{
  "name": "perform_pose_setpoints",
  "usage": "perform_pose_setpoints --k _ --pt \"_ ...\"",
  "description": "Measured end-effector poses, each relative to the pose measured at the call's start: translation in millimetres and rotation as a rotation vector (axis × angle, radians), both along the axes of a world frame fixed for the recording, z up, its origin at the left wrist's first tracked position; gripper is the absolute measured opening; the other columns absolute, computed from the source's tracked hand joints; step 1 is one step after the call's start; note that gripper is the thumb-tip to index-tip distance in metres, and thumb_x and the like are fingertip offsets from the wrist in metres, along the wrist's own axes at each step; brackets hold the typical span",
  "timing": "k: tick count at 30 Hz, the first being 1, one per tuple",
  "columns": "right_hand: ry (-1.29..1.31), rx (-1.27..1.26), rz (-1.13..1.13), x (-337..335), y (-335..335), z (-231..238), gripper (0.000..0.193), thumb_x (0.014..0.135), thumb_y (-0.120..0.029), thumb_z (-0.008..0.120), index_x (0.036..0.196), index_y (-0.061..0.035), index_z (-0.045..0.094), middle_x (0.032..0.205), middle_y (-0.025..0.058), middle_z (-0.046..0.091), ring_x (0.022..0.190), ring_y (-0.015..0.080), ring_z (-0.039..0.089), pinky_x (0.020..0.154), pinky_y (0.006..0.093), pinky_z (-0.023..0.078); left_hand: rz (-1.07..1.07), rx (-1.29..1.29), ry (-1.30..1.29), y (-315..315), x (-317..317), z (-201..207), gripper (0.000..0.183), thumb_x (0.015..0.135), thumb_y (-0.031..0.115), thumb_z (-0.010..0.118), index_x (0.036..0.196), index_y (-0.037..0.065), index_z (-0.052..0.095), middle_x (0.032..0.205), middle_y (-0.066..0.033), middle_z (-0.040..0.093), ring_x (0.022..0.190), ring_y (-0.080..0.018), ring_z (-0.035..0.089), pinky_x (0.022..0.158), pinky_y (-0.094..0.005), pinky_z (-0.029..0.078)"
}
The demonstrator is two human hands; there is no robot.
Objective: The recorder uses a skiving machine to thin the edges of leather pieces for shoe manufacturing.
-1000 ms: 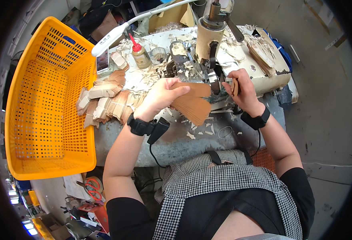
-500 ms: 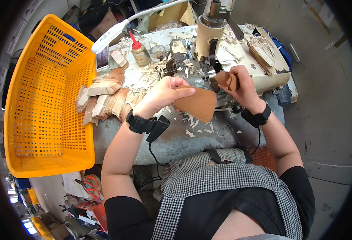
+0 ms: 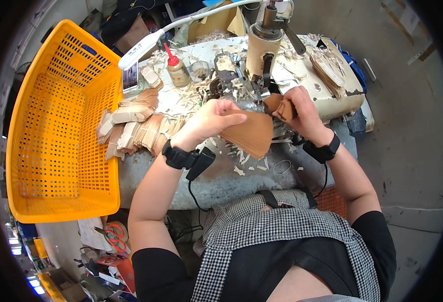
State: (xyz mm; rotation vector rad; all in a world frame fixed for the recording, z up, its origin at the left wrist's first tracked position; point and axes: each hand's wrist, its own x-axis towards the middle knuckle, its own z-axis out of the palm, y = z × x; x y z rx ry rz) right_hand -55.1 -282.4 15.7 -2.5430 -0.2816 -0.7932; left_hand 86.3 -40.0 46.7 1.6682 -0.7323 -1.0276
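Note:
My left hand is closed on a fanned stack of brown leather pieces, thumb on top, above the near part of the bench. In my right hand are a few curled brown leather pieces, gripped between thumb and fingers; how many I cannot tell. Both hands are in front of a machine with a cream-coloured post, and its lower working parts are partly hidden by the hands and scraps. Bundles of similar pieces lie left of my left hand.
A yellow plastic basket stands tilted at the left. Behind the bundles are a red-capped bottle and a clear cup. Pale scraps litter the bench. A white lamp reaches over it. More pieces lie on the machine's right side.
My right hand has shifted slightly left and down, bringing its curled pieces nearer the stack. The left hand keeps its hold on the stack, almost in place.

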Motion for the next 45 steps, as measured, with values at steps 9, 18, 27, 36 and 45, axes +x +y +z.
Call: perform_pose_setpoints --k 9,18,27,36,45 --pt "-0.051 -0.02 0.029 4.2 11.0 8.0 0.05 0.064 -0.011 0.084 0.1 -0.0061 0.049 0.099 0.01 0.053 0.093 0.0305 0.051 0.082 0.0388 0.044 0.108 0.069 -0.056 -0.6 -0.3 6.3 0.024 0.088 0.029 0.068 0.087 0.006 0.064 0.072 0.0045 0.061 0.06 -0.0012 0.053 0.049 -0.0195 0.041" --pt "0.014 0.184 -0.052 -3.6 5.0 -1.9 0.049 0.065 -0.008 0.083 0.101 -0.0052 0.05 0.098 0.0109 0.053 0.095 0.0318 0.051 0.085 0.0394 0.042 0.071 0.125 -0.142 6.1 9.0 7.1 0.027 0.085 0.031 0.071 0.092 0.006 0.066 0.076 0.0025 0.064 0.061 -0.003 0.055 0.051 -0.0201 0.042" --pt "0.011 -0.132 -0.013 2.6 2.0 4.6 0.049 0.067 -0.006 0.081 0.104 -0.0045 0.049 0.102 0.0121 0.054 0.095 0.0305 0.052 0.083 0.0368 0.045 0.024 0.068 -0.13 -3.0 4.7 2.1 0.027 0.085 0.031 0.072 0.089 0.006 0.068 0.074 0.0019 0.064 0.066 -0.004 0.056 0.056 -0.0217 0.044" --pt "-0.057 -0.069 0.0 4.6 8.7 12.1 0.049 0.067 -0.007 0.083 0.103 -0.0046 0.05 0.095 0.0109 0.052 0.087 0.0296 0.053 0.077 0.0351 0.046 0.095 0.125 -0.235 -11.1 2.0 1.0 0.029 0.085 0.034 0.072 0.086 0.005 0.067 0.073 0.0008 0.064 0.064 -0.0038 0.055 0.055 -0.0209 0.042" --pt "-0.008 0.105 -0.014 -2.8 4.0 1.5 0.055 0.062 -0.003 0.083 0.106 -0.0046 0.05 0.097 0.0109 0.053 0.092 0.0304 0.052 0.082 0.0367 0.044 0.128 0.162 -0.302 -9.4 6.5 -1.8 0.031 0.085 0.034 0.071 0.085 0.004 0.068 0.07 0.0006 0.064 0.063 -0.005 0.056 0.057 -0.0227 0.044"
